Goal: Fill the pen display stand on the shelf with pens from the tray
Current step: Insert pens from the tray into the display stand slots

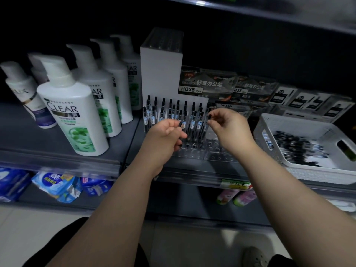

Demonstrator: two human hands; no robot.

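A clear pen display stand sits on the shelf, its back rows holding several upright black-capped pens; the front holes stand vacant. My left hand pinches a black pen by its top above the stand's left front. My right hand pinches another black pen's cap over the stand's right side. A white slotted tray on the right holds several loose black pens.
White shampoo bottles crowd the shelf to the left of the stand. A tall white box and stacked pen cartons stand behind it. Blue packets lie on the lower shelf.
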